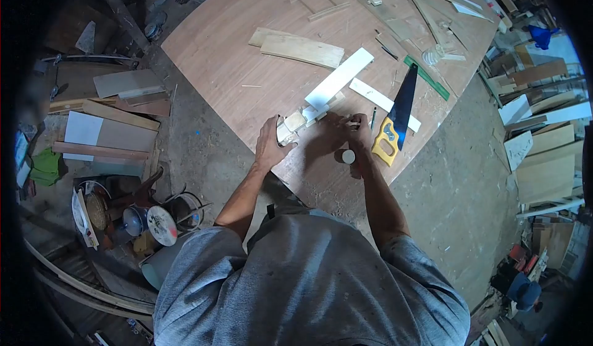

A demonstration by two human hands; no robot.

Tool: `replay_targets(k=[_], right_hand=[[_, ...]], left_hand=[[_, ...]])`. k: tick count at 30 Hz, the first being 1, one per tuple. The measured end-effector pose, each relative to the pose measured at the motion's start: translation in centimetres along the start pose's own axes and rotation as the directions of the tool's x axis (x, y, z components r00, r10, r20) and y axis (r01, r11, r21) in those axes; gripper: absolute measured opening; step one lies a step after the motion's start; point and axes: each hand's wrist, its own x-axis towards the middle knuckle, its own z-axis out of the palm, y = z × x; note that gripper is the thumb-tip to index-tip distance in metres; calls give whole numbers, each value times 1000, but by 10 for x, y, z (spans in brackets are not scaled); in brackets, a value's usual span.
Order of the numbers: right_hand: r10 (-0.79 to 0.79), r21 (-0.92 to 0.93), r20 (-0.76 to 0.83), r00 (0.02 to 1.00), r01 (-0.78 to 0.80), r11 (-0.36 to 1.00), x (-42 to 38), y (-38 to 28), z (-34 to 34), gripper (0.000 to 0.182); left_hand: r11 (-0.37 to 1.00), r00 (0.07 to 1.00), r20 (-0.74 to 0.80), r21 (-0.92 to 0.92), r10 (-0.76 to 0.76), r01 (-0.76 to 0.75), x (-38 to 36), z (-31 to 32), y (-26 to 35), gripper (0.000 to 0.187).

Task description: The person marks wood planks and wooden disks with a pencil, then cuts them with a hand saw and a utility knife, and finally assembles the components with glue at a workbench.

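Note:
My left hand grips a small pale wooden assembly of joined blocks near the table's front corner. Against its far end lies a white board, slanting away to the right. My right hand is held just right of the assembly with its fingers bent together; whatever is in them is too small to make out. By that wrist stands a small round container with a white top. A pencil and a yellow-handled handsaw lie to the right of this hand.
On the wooden table are two pale planks, a narrow white strip, a green strip and a thin wooden frame. Stacked boards line the right side. Buckets and tools stand at left.

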Motion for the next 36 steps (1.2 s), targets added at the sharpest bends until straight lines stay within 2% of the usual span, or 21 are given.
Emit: replay_targets(k=[1,5,8,10,14,17,19,20,22,23,24,25,26,28,32,34,36], right_hand=[[-2,74,23,1000,0,997,-3,-1,0,39],[42,50,52,998,-44,998,-16,-9,-8,45],[124,99,107,986,-135,986,-22,2,-9,47],[32,38,28,999,-33,999,-28,4,-10,42],[73,101,41,997,-77,992,-37,5,-14,46],[28,80,35,999,-31,996,-48,-4,-10,48],[-39,38,229,973,32,999,-51,-6,0,47],[-37,43,227,973,28,999,-54,-8,6,47],[-53,124,511,858,-13,992,-60,-19,18,55],[-56,129,511,858,-12,992,-61,-25,29,55],[-255,112,435,864,228,967,-61,-21,45,59],[-450,74,360,817,456,887,-61,-21,59,63],[-452,78,358,817,456,886,-62,-19,70,63],[-380,-71,444,812,454,888,-66,-16,88,65],[-387,-56,428,817,451,891,-69,-10,102,66],[-339,-90,484,806,432,898,-72,-10,100,64],[-372,-50,460,806,442,896,-73,-7,106,64]], left_hand=[[1000,1000,-10,2,4,-4,1,0,-1,99],[1000,1000,14,23,11,-12,3,3,-4,93],[1000,1000,21,9,21,-21,2,2,-4,90],[999,999,14,5,38,-38,2,2,-4,88],[999,999,32,-21,37,-36,4,2,-4,89],[994,998,-18,-88,66,-68,3,3,-3,90],[982,998,-27,-178,53,-57,3,4,-5,92],[983,998,-23,-173,56,-59,3,3,-7,92],[985,998,-14,-163,58,-59,2,4,-12,94],[986,998,-15,-158,59,-60,1,4,-15,94],[986,998,-9,-156,61,-61,0,4,-17,92],[986,998,-6,-154,64,-64,0,2,-17,91],[987,998,-6,-150,65,-65,1,1,-18,91],[985,999,14,-168,37,-34,1,-2,-16,89],[983,999,39,-184,20,-12,1,-2,-16,90],[983,999,16,-180,47,-43,0,1,-18,92],[981,998,-4,-183,59,-59,0,3,-18,93]])
